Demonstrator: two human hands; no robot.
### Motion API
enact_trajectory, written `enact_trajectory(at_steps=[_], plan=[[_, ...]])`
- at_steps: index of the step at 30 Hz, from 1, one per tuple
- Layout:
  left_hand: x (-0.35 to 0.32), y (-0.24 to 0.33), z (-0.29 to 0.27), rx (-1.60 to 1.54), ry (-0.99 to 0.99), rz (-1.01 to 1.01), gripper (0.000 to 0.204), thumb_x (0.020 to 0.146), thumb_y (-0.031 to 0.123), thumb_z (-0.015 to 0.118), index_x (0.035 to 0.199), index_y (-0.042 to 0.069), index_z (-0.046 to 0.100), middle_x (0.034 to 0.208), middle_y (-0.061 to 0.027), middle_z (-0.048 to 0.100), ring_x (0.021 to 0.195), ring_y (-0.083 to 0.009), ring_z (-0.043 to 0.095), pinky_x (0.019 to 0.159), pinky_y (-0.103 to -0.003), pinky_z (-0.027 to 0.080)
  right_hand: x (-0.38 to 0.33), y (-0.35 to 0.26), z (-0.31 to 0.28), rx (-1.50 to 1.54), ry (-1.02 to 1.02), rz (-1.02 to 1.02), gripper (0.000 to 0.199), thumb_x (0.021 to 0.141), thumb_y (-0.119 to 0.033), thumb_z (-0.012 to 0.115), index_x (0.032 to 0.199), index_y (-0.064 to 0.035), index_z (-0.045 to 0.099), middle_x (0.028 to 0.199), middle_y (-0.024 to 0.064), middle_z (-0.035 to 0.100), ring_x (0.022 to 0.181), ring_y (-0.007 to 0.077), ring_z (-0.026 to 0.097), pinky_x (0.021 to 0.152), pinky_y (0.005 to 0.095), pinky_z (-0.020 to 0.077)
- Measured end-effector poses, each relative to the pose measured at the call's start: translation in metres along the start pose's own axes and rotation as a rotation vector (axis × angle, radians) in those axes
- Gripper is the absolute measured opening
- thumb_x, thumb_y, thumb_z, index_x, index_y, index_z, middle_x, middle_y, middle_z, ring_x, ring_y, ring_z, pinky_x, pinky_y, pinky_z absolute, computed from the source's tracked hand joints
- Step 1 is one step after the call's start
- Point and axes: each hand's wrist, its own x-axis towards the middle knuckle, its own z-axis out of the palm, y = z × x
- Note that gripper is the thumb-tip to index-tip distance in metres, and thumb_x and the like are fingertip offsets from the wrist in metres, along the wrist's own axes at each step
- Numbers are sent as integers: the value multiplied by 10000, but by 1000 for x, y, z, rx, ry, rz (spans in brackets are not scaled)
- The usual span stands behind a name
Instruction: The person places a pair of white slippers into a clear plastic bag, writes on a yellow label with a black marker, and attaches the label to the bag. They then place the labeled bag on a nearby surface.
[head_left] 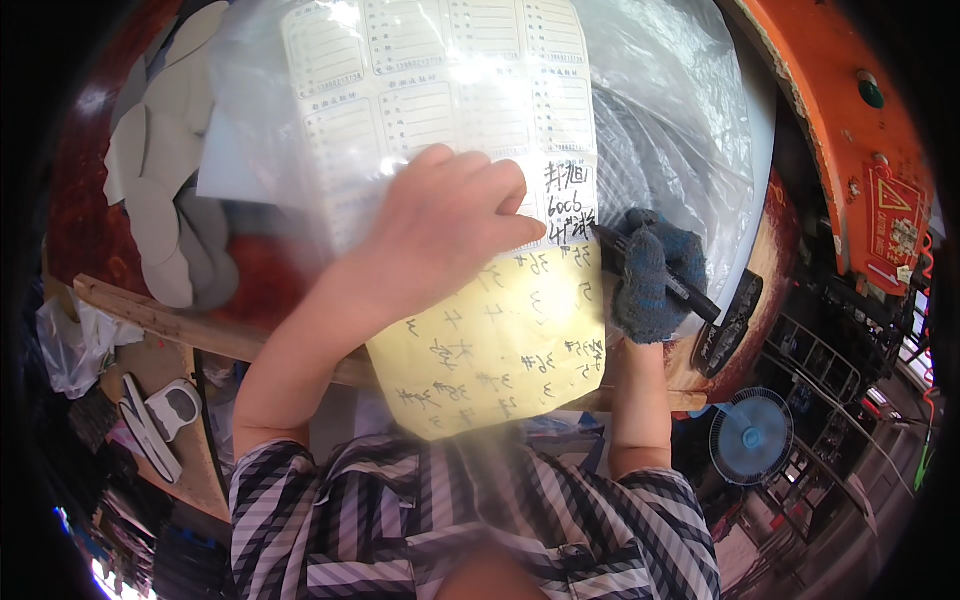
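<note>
A sheet of white labels (450, 100) lies over a clear plastic bag (670, 90), and its yellow lower part (500, 340), covered in handwriting, comes toward my body. My bare left hand (450, 210) rests on the sheet with curled fingers, thumb and forefinger closed at it beside a label with black handwriting (570, 200). In a grey-blue knit glove, my right hand (655, 275) grips a black marker pen (690, 295). The pen's tip end is at the right edge of that written label; the glove partly hides the pen.
Grey flat cut pieces (165, 150) overlap at the left of the red-brown table (270, 270). A black oblong object (728, 325) lies right of my glove. Orange machinery (850, 120) stands at the far right, above a blue fan (750, 437). A wooden board (195, 470) carries a white-and-black object.
</note>
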Motion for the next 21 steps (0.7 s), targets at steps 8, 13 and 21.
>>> enact_trajectory(at_steps=[8,13,21], plan=[[0,0,0,22,-14,-1,182,689,116,639,840,187,710,758,37,485,702,-145,506,633,-286,360,0,-6,-1,-73,-26,42,179,836,-140,622,707,-23,575,709,85,592,670,195,561,648,309,450],[1,1,-1,12,-8,-1,176,687,116,639,833,184,709,757,34,485,696,-147,506,623,-288,357,2,-6,-4,-53,-90,-28,60,845,-62,612,817,-37,565,854,145,626,746,186,583,655,317,497],[-2,-2,3,6,18,6,169,686,104,635,813,188,706,740,34,490,691,-146,510,613,-287,352,2,-8,-2,-223,27,16,94,842,-102,610,816,-33,551,751,114,610,668,174,573,619,299,487]])
